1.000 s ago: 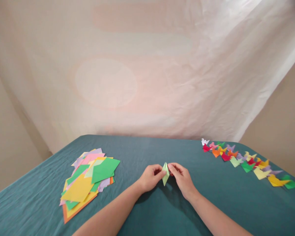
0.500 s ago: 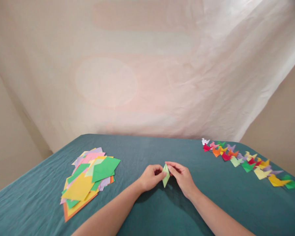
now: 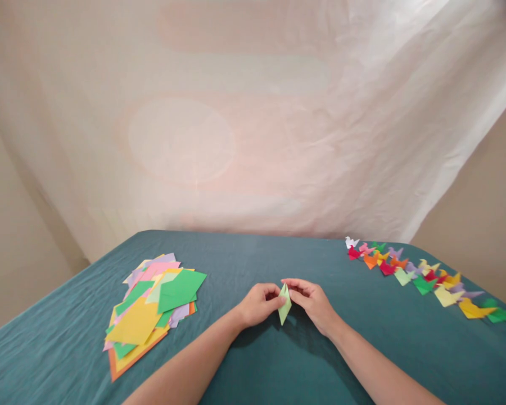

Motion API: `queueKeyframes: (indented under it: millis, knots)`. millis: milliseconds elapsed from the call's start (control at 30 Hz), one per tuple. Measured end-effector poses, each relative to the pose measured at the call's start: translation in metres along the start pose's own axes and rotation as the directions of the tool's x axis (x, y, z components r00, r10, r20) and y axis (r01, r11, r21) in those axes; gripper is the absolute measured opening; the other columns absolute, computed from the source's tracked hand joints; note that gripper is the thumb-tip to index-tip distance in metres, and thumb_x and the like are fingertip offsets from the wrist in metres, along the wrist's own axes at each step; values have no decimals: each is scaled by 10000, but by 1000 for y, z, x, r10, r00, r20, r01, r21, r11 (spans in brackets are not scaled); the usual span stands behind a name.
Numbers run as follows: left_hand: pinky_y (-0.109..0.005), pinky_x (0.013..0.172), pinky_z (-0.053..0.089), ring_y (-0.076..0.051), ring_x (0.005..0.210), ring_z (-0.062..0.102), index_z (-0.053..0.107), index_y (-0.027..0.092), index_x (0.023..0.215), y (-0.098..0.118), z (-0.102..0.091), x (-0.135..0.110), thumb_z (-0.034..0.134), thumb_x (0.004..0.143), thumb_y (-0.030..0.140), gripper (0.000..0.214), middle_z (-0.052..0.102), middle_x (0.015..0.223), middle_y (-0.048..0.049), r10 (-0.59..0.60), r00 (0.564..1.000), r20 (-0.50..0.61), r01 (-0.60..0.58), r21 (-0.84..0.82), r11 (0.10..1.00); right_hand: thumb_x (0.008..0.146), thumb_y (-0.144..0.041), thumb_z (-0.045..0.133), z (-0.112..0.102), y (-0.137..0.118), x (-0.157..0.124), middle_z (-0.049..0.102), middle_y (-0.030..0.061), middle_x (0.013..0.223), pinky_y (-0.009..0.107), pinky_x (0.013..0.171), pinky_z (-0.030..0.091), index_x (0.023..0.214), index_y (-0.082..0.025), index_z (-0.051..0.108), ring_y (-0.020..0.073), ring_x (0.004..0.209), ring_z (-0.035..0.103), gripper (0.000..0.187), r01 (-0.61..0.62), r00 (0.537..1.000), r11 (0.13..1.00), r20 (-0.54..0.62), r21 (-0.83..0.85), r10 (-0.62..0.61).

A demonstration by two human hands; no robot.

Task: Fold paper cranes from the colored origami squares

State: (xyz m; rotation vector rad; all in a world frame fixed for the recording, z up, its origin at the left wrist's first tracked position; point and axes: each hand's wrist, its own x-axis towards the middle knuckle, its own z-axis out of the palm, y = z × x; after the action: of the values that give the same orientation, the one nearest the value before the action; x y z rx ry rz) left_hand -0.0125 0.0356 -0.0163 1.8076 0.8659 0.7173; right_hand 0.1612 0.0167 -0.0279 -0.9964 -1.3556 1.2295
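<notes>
My left hand [image 3: 259, 304] pinches a small light green origami paper [image 3: 284, 310], folded into a narrow diamond with a slit at its top. Its thumb lies over the paper's left side and the other fingers are behind. My right hand [image 3: 314, 304] is at the upper right edge of the same paper, fingertips reaching behind its top point and thumb at its side. The right fingers are bent in a pinch at the edge; their exact contact is partly hidden. The paper is held upright just over the tablecloth.
On the left of the dark green tablecloth [image 3: 236, 259] lies a loose pile of coloured paper squares [image 3: 137, 320]. Several folded paper birds [image 3: 424, 284] stand in slanting rows at the right. A pale cloth [image 3: 253, 140] hangs behind the table.
My right thumb and fingertips have shifted slightly on the upper right edge of the folded paper, which has tipped a little. My left hand keeps its hold.
</notes>
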Motion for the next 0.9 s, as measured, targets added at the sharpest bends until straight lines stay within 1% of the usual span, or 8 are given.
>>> queueKeyframes:
  millis: [100, 167, 333, 433, 533, 667, 900]
  knots:
    - [-202, 558, 342, -97, 577, 422, 595, 116, 744, 1, 1, 0, 533, 789, 406, 300, 518, 641, 11, -5, 1000, -14, 5, -18, 1000, 737, -341, 626, 1, 2, 0, 687, 65, 904, 327, 770, 473, 972, -178, 674, 197, 815, 617, 290, 15, 999, 1000, -29, -5, -15]
    - [-203, 565, 351, -100, 585, 437, 599, 114, 765, 1, 2, 0, 517, 805, 414, 314, 534, 661, 2, -2, 1000, -30, 1, -34, 999, 735, -359, 624, 1, 3, 1, 689, 64, 887, 326, 752, 480, 961, -175, 675, 197, 795, 621, 296, 26, 998, 999, -56, -37, -28]
    - [-202, 554, 349, -98, 585, 437, 599, 111, 774, 0, 2, 1, 511, 815, 423, 326, 537, 671, -2, -1, 997, -75, -1, -31, 1000, 747, -372, 602, 0, 2, 1, 688, 64, 834, 322, 702, 486, 911, -168, 681, 196, 739, 615, 273, 83, 988, 977, -109, -196, -106]
    - [-199, 538, 342, -97, 578, 431, 602, 110, 772, -1, 2, 2, 513, 814, 432, 337, 530, 660, 0, -8, 996, -87, 6, -28, 1000, 768, -343, 582, 0, -1, 0, 669, 49, 791, 292, 646, 469, 854, -175, 680, 175, 677, 590, 213, 144, 976, 933, -110, -330, -190]
    - [-199, 538, 343, -99, 581, 433, 615, 106, 783, -2, 3, 3, 512, 817, 436, 347, 537, 662, -4, -6, 995, -96, 4, -28, 1000, 784, -319, 568, 2, -4, -2, 640, 39, 766, 272, 597, 447, 798, -182, 672, 158, 632, 560, 172, 219, 949, 874, -113, -434, -294]
    - [-199, 547, 347, -105, 601, 449, 647, 104, 821, -1, 3, 3, 512, 818, 440, 362, 563, 685, -15, -6, 995, -104, 4, -24, 1000, 798, -302, 555, 5, -5, -4, 616, 39, 752, 276, 605, 456, 774, -189, 657, 159, 638, 554, 154, 302, 915, 822, -95, -483, -392]
    - [-204, 565, 368, -118, 621, 478, 674, 107, 843, -4, 1, 4, 542, 794, 469, 388, 602, 707, -28, -32, 994, -106, 27, -42, 999, 815, -243, 531, 8, -9, -8, 580, 36, 764, 278, 632, 468, 767, -205, 623, 157, 669, 544, 111, 372, 872, 742, -64, -557, -486]
